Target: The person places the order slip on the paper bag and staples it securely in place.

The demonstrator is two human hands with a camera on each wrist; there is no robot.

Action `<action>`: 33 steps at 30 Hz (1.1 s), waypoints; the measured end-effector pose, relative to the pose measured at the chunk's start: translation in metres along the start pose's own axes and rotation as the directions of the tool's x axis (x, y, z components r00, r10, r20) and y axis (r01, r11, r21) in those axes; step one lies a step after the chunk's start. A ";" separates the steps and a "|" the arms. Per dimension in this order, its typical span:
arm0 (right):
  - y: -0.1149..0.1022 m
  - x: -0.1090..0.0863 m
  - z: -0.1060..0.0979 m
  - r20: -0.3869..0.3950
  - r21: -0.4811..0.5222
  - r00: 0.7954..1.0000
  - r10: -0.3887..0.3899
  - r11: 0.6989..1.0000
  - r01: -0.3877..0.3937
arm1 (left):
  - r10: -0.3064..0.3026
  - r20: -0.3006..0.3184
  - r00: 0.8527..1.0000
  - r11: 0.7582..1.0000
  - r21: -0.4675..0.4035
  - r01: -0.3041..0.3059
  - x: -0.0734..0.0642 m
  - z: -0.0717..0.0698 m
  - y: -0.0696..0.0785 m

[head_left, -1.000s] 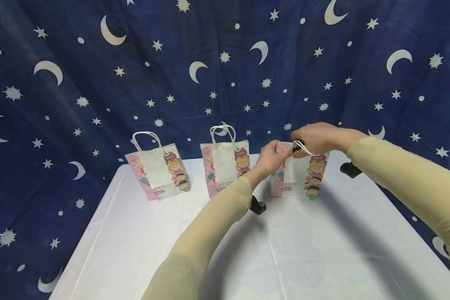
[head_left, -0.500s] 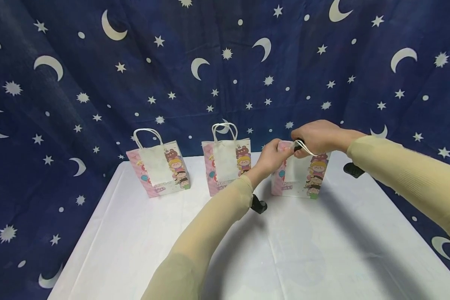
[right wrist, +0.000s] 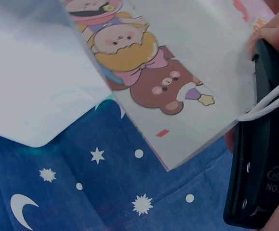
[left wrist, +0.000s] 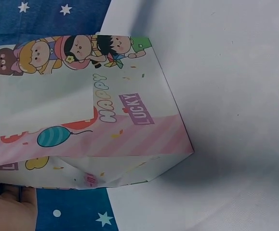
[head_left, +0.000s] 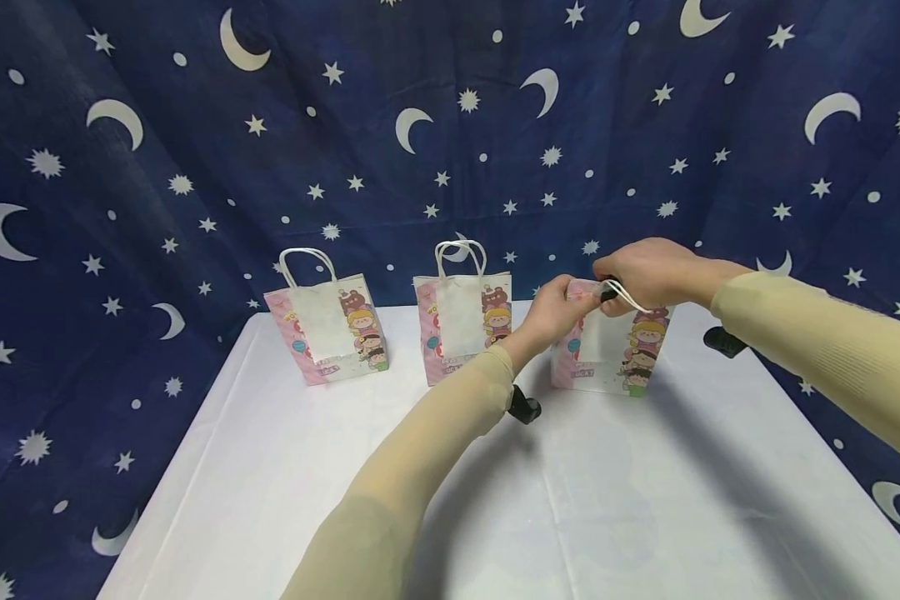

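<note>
On the right of the head view, a small pink-and-white paper gift bag (head_left: 600, 360) with cartoon figures stands upright on the table. My left hand (head_left: 553, 312) pinches its upper left side, and in the left wrist view curled fingers (left wrist: 11, 204) show beneath the bag's side. My right hand (head_left: 641, 271) grips a black stapler (right wrist: 259, 173) at the bag's top edge. The stapler's jaws straddle the paper next to the white cord handle (right wrist: 269, 103), which hangs over toward the front. The bag's opening is hidden by my hands.
Two similar bags, a middle one (head_left: 461, 321) and a left one (head_left: 328, 329), stand upright with handles raised. My left forearm partly covers the middle bag. A white cloth covers the table (head_left: 285, 483); a dark blue curtain (head_left: 390, 192) with moons and stars hangs behind.
The head view has shifted slightly, so the bags sit a little farther right and higher in it. Both hands keep their places on the right bag.
</note>
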State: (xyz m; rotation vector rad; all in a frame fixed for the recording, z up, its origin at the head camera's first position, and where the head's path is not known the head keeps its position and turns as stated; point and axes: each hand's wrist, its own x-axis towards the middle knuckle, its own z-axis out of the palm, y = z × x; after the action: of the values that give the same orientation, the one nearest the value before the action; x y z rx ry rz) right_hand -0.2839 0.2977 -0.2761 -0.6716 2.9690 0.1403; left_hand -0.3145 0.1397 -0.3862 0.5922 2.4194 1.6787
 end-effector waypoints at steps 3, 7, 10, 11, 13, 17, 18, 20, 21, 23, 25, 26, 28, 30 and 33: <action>0.001 -0.001 0.000 -0.006 -0.008 1.000 -0.020 1.000 0.020 | -0.007 0.000 1.000 1.000 0.003 0.007 0.000 -0.001 0.001; 0.004 -0.004 0.000 -0.017 -0.012 0.999 -0.035 0.999 0.035 | 0.001 -0.001 1.000 1.000 0.011 -0.001 0.001 -0.001 0.004; 0.006 -0.004 0.000 -0.021 -0.003 0.999 -0.035 0.999 0.035 | 0.009 -0.010 1.000 1.000 0.019 -0.009 0.001 0.000 0.005; 0.007 -0.004 0.000 -0.020 0.003 0.999 -0.034 0.999 0.034 | 0.010 -0.012 1.000 1.000 0.020 -0.009 0.001 0.000 0.005; 0.007 -0.004 0.001 -0.016 0.013 0.999 -0.033 0.999 0.033 | 0.011 -0.014 1.000 1.000 0.026 -0.011 0.000 0.000 0.005; 0.008 -0.002 0.003 -0.015 0.018 0.999 -0.034 0.999 0.034 | 0.008 -0.013 1.000 0.999 0.036 -0.007 -0.001 0.001 0.003; 0.008 -0.002 0.003 -0.015 0.017 0.999 -0.035 0.999 0.035 | 0.007 -0.013 1.000 0.999 0.039 -0.007 -0.002 0.001 0.003; 0.008 -0.002 0.004 -0.016 0.013 0.999 -0.035 0.999 0.035 | 0.008 -0.015 1.000 0.999 0.040 -0.007 -0.003 0.001 0.003; 0.008 -0.002 0.004 -0.015 0.012 0.999 -0.035 0.999 0.035 | 0.008 -0.015 1.000 0.999 0.040 -0.008 -0.003 0.001 0.003; 0.007 -0.002 0.004 -0.014 0.014 0.999 -0.036 0.999 0.037 | 0.009 -0.017 1.000 0.999 0.035 -0.008 -0.003 0.001 0.003; 0.006 -0.001 0.004 -0.014 0.017 0.999 -0.040 0.999 0.040 | 0.006 -0.018 1.000 0.999 0.032 -0.006 -0.004 0.001 0.002; 0.006 -0.001 0.004 -0.014 0.015 0.999 -0.042 0.999 0.043 | 0.004 -0.020 1.000 0.999 0.033 -0.004 -0.004 0.001 0.003; 0.005 -0.001 0.004 -0.015 0.011 0.999 -0.046 0.999 0.046 | 0.005 -0.021 1.000 0.999 0.035 -0.004 -0.004 0.001 0.002; 0.005 -0.001 0.004 -0.018 0.001 0.999 -0.051 0.999 0.051 | 0.006 -0.021 1.000 0.999 0.039 -0.005 -0.004 0.001 0.003; 0.005 -0.001 0.003 -0.025 -0.015 0.998 -0.058 0.998 0.057 | 0.009 -0.019 1.000 0.999 0.037 -0.009 -0.004 0.001 0.003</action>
State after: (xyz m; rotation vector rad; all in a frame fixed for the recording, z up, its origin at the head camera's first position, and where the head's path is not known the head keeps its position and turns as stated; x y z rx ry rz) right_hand -0.2849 0.3029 -0.2786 -0.7655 2.9723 0.1501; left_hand -0.3101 0.1396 -0.3845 0.5953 2.4704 1.6538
